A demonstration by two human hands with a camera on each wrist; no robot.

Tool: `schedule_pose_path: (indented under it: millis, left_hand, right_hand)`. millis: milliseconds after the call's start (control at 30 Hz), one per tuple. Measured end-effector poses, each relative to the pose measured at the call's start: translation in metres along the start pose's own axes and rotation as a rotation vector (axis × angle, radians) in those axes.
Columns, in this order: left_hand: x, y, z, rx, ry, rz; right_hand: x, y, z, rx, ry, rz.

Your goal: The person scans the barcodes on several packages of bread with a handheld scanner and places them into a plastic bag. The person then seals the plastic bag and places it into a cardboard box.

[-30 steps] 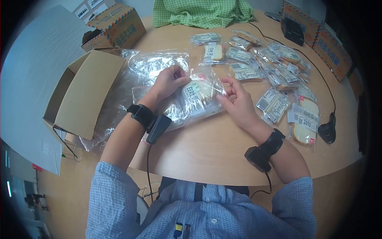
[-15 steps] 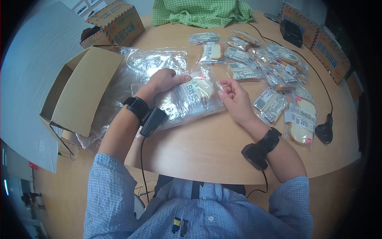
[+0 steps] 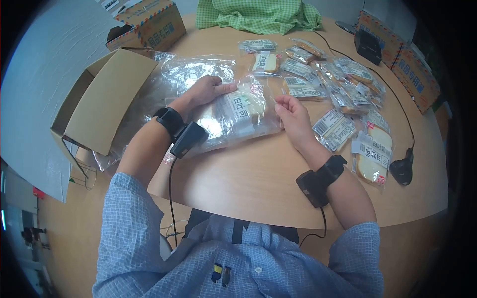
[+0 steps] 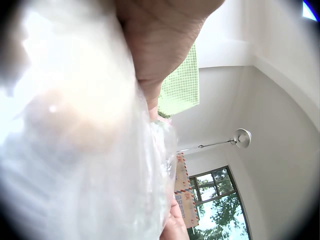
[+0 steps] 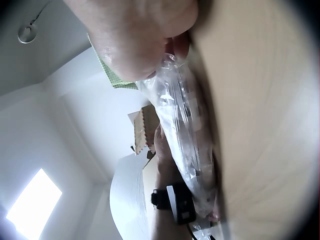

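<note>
A large clear plastic bag (image 3: 226, 135) lies in front of the person, with a packaged slice of white bread (image 3: 256, 103) inside it, label facing up. At the bag's upper left, the left hand (image 3: 204, 91) holds the plastic, its thumb laid over the top near the bread. The right hand (image 3: 294, 118) pinches the bag's right edge between thumb and fingers. From the right wrist, the bag (image 5: 182, 122) shows side-on, low over the table. Blurred plastic (image 4: 100, 165) fills much of the left wrist view, hiding the left fingertips.
Several packaged bread slices (image 3: 304, 89) lie at the back right, with another pack (image 3: 372, 156) nearer. An open cardboard box (image 3: 112, 102) stands left, over the bag's left part. Behind are a printed carton (image 3: 159, 30) and a green checked cloth (image 3: 258, 15). A black cable (image 3: 397, 97) runs along the right.
The left thumb has straightened along the bag and its fingers have shifted slightly. The right hand keeps its pinch on the edge. The bread label shows more plainly, and the head view has shifted a little.
</note>
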State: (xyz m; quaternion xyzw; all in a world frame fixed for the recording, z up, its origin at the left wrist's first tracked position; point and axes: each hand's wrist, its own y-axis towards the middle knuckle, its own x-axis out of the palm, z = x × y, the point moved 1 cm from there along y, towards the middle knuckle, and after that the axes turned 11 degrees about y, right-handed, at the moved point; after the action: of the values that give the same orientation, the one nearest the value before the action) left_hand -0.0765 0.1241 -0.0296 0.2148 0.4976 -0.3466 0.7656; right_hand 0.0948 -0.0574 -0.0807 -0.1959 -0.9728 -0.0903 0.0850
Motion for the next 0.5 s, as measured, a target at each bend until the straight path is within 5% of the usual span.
schedule_pose_path:
  millis: [267,400,467,500]
  left_hand:
    - [-0.044,-0.020,0.043,0.040,-0.202,0.001]
    - [-0.084,-0.038,0.078,0.135,-0.040,0.200]
    - [-0.118,-0.044,0.086,0.131,0.064,0.290]
    - [-0.142,-0.052,0.098,0.114,-0.106,0.222]
  right_hand:
    - [-0.001,0.001,-0.007,0.035,0.182,0.042]
    - [-0.009,0.003,-0.002,-0.061,0.051,-0.017]
    - [-0.008,0.004,-0.004,0.126,0.076,0.017]
    - [-0.007,0.003,-0.006,0.132,0.066,0.002]
